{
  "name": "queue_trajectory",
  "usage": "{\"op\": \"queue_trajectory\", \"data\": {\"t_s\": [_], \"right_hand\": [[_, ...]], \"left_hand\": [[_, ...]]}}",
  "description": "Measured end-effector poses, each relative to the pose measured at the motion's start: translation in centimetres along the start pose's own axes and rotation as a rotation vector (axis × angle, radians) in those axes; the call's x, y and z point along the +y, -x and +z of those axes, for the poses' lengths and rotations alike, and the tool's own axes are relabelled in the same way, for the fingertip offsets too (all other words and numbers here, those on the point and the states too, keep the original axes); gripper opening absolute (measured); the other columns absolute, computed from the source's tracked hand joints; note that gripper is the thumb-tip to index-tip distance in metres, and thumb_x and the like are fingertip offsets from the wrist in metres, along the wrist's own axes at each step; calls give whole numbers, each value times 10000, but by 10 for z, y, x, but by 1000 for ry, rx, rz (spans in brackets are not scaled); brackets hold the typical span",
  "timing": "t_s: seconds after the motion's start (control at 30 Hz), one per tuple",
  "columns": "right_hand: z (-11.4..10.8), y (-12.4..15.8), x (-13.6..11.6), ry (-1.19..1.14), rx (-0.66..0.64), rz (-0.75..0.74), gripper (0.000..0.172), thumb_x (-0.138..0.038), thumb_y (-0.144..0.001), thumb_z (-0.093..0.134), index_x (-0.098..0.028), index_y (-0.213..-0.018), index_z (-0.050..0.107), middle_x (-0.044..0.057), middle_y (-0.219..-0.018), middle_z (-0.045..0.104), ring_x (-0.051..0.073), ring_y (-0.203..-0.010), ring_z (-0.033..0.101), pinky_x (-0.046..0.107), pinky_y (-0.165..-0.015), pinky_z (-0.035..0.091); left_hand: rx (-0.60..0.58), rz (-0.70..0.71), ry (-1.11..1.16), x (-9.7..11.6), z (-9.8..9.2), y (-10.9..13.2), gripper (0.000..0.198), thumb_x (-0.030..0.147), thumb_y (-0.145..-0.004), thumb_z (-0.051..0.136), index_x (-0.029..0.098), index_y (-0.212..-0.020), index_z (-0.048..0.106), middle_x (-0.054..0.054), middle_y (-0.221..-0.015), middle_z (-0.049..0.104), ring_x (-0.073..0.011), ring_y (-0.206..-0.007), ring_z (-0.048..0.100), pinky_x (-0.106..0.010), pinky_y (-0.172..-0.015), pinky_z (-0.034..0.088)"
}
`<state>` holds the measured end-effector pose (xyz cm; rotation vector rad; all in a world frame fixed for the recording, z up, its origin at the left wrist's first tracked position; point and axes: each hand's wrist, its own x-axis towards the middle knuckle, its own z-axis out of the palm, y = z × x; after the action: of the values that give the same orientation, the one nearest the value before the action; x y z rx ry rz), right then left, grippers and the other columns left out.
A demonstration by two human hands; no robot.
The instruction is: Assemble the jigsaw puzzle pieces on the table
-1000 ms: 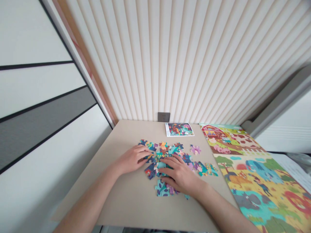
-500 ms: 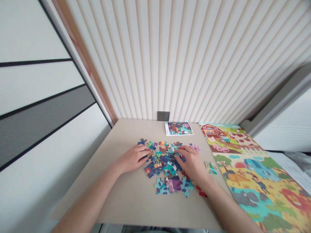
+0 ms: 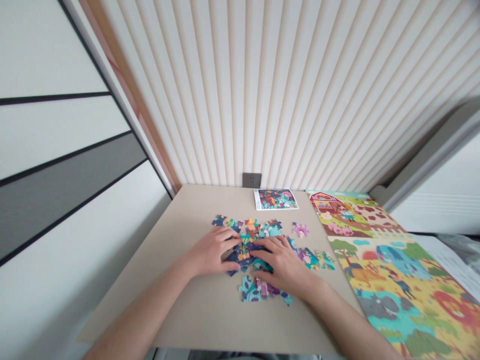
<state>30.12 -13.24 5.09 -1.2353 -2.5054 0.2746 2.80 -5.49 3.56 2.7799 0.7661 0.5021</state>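
Note:
A heap of colourful jigsaw pieces (image 3: 262, 232) lies in the middle of a beige table (image 3: 195, 305). My left hand (image 3: 213, 251) lies flat on the heap's left side, fingers stretched out over the pieces. My right hand (image 3: 283, 265) rests palm down on the heap's middle and right part, fingers spread toward the left hand. Neither hand lifts a piece. A joined teal and purple cluster (image 3: 255, 291) sits just below my right hand. One purple piece (image 3: 300, 230) lies apart at the right.
A small picture card (image 3: 275, 198) lies at the table's far edge, below a grey wall socket (image 3: 251, 180). A large farm-scene puzzle mat (image 3: 386, 260) covers the right side. A ribbed wall rises behind the table.
My right hand slid back from the heap's upper right to its middle, toward my left hand. The left hand shifted slightly right. Pieces at the right were uncovered again.

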Motion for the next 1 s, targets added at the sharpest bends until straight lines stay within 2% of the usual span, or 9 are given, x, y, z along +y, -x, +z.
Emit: {"op": "queue_trajectory", "data": {"t_s": [0.2,0.4,0.57,0.83,1.0], "right_hand": [[1,0,0,-7,-20,19,328,-429,-977,631,-324,-1284,672,75,-1270,668,261,-1172,572,462,-1037,352],[1,0,1,9,-14,16,341,-440,-968,646,-318,-1285,672,78,-1276,664,258,-1159,581,463,-1052,354],[2,1,2,6,0,6,327,-430,-973,645,-324,-1280,678,69,-1278,663,251,-1155,581,437,-1033,367],[2,1,2,-5,14,3,263,-389,-1012,585,-303,-1238,689,60,-1268,665,237,-1144,588,419,-1026,360],[3,0,4,17,19,-3,249,-380,-1014,584,-300,-1223,691,59,-1261,666,239,-1139,586,418,-1019,362]], "left_hand": [[16,-36,-47,8,11,-7,479,512,-1002,543,252,-1402,598,-120,-1305,629,-305,-1245,565,-481,-1093,443],[30,14,14,0,14,-8,448,407,-1029,529,278,-1458,555,-98,-1422,615,-282,-1354,533,-507,-1166,402],[53,-15,183,1,21,-8,375,308,-1059,466,276,-1403,612,-68,-1428,627,-244,-1391,517,-494,-1189,403],[102,-195,480,4,21,-9,351,347,-1065,462,253,-1325,679,-76,-1368,662,-225,-1318,581,-423,-1155,448],[52,-176,517,6,20,-9,348,337,-1054,484,278,-1344,666,-66,-1402,632,-227,-1346,555,-413,-1166,433]]}}
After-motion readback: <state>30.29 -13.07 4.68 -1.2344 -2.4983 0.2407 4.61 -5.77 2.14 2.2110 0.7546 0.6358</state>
